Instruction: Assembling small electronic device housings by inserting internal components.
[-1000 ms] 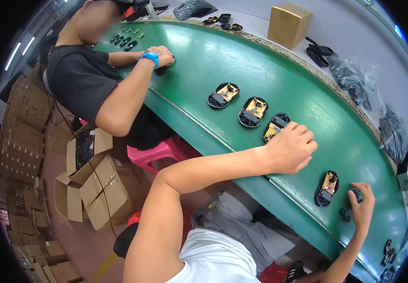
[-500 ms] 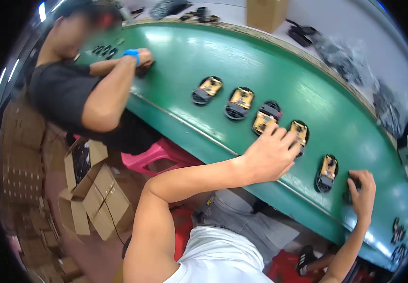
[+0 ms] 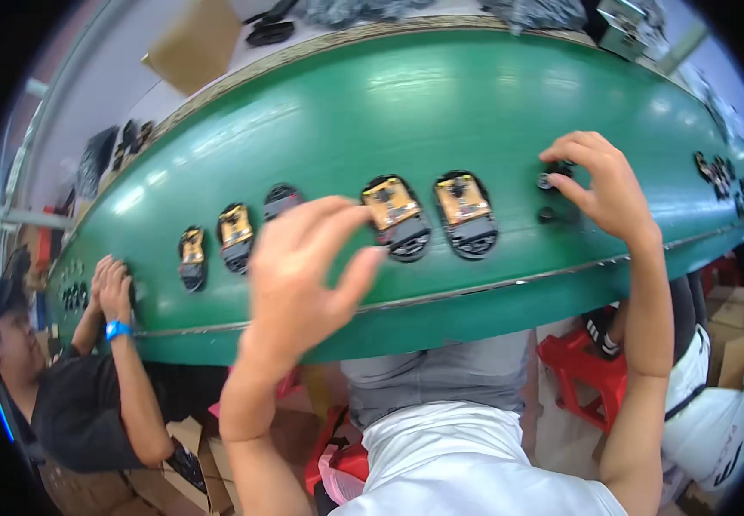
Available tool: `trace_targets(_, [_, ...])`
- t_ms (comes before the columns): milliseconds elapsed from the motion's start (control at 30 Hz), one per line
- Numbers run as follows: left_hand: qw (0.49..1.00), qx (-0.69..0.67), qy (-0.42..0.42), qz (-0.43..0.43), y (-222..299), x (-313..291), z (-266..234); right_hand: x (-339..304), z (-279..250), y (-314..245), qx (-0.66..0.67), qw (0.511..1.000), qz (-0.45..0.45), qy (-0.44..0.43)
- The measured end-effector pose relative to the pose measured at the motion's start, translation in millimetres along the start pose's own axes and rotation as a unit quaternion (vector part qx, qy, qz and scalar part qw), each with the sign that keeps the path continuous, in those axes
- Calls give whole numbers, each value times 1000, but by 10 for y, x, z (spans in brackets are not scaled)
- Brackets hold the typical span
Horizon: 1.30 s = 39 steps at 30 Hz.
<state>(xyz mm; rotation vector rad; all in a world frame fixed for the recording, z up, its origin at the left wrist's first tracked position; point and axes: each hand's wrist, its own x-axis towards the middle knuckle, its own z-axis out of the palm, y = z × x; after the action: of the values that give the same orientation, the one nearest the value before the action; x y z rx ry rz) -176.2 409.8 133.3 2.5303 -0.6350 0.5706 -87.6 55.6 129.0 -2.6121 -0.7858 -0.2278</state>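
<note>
Computer mouse bases with exposed tan circuit boards lie in a row on the green tabletop. My left hand [image 3: 303, 267], slightly blurred, is raised with thumb and fingers apart and nothing in it. It partly covers one base [image 3: 282, 199], and its fingertips are beside another base [image 3: 396, 222]. A further base [image 3: 467, 215] lies to the right, and two [image 3: 236, 239] [image 3: 191, 260] to the left. My right hand [image 3: 604, 185] curls thumb and fingers around a small black wheel-like part [image 3: 545, 181]. Similar dark parts [image 3: 547, 214] sit below it, some hidden by the hand.
At the left a co-worker's hands [image 3: 114, 288] are over a dark object on the table [image 3: 372, 129]. Small dark parts [image 3: 716, 172] lie at its right end. Behind it stand a cardboard box [image 3: 193, 47] and plastic bags [image 3: 535, 13]. A red stool [image 3: 583, 370] is below, right.
My view has turned to the right. My left hand has drawn back from the mouse base under its fingers and opened. My right hand stays at the small dark parts.
</note>
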Motion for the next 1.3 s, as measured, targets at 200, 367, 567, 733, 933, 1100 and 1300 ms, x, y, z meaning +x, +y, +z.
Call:
trace_targets(200, [817,-494,294,-47,-795,-793,-1288,-101,-25,31,9,1000,5,6])
trace_targets(367, [963,-205,0,-173,-120,-376,-527,-64,44,27,-84,995,-45,-29])
trace_targets(567, [997,-66,-33,-25,-207,96,140,108,107,-47,-59,996,-72,11])
trace_targets(733, [995,-8,-97,-12,-303,232,324,353,152,-547,84,992,-85,42])
trace_targets(933, [993,-70,-81,-54,-353,266,534,698,515,-830,177,978,-113,-10])
trace_targets(1100, [982,-161,-43,-87,-419,180,688,807,803,-873,301,951,-65,-35])
trace_targets(1300, [987,-122,26,-105,-358,183,777,808,764,-891,264,961,-70,-49])
